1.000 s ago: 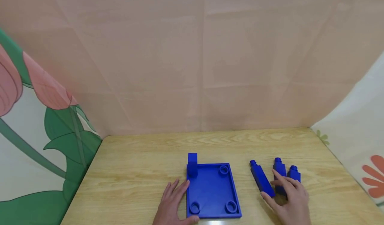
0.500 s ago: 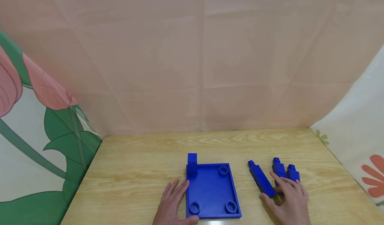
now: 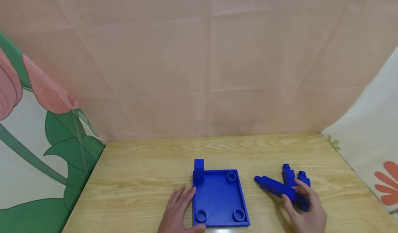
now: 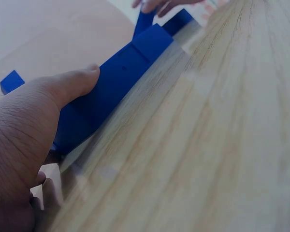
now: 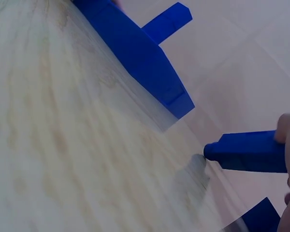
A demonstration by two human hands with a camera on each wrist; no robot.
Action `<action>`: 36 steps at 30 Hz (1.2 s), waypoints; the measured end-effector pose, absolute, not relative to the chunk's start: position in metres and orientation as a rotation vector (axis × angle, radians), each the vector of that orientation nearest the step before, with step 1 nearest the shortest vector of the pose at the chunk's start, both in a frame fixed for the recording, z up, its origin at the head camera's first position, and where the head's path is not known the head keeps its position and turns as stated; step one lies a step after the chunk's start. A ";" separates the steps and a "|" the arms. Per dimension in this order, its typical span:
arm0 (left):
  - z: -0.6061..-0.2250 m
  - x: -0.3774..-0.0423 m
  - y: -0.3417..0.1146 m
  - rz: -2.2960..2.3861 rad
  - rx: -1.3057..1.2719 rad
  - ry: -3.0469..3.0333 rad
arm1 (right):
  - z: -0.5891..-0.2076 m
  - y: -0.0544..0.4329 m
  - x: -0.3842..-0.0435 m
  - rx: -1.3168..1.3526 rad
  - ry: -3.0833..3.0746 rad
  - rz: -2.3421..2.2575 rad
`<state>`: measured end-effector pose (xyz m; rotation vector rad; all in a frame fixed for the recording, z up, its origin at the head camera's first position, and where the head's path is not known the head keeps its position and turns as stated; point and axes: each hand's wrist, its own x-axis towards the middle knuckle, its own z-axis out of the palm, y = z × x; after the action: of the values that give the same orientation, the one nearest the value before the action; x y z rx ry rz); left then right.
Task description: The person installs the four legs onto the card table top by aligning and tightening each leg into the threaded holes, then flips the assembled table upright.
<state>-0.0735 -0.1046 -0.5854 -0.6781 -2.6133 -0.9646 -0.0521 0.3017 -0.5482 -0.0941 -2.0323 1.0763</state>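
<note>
A shallow blue tray-like plate (image 3: 219, 198) lies on the table, with a raised rim and round sockets at three corners. One square blue post (image 3: 199, 171) stands upright at its far left corner. My left hand (image 3: 177, 212) grips the plate's near left corner, thumb at the front edge and fingers along the left side. To the right, my right hand (image 3: 308, 205) pinches another blue post (image 3: 273, 186) by its near end. This post's threaded-looking round stub points left; in the right wrist view the stub (image 5: 210, 152) shows above its shadow on the table.
Two more blue posts, one (image 3: 288, 175) beside the other (image 3: 304, 179), lie behind the right hand, stubs pointing away. The wood-grain table (image 3: 149, 171) meets a pinkish cloth backdrop (image 3: 208, 88) at the back, with flower-printed cloth (image 3: 71, 143) at the left side.
The right hand has taken hold of the leftmost loose post, lifted it and swung it so its stub points more to the left. The left hand and plate have stayed in place.
</note>
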 end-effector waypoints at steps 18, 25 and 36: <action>-0.582 -0.073 -0.105 -1.016 -0.675 -2.670 | -0.522 0.275 -0.048 -0.096 -1.841 1.382; -0.578 -0.074 -0.105 -1.089 -0.662 -2.739 | -0.499 0.258 -0.055 -0.012 -1.926 1.309; -0.580 -0.073 -0.107 -1.068 -0.663 -2.721 | -0.483 0.241 -0.098 0.389 -1.817 1.358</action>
<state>-0.0733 -0.1067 -0.5804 -0.6626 -2.7214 -1.0685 -0.0981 0.2413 -0.4834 0.3892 -1.8174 1.3582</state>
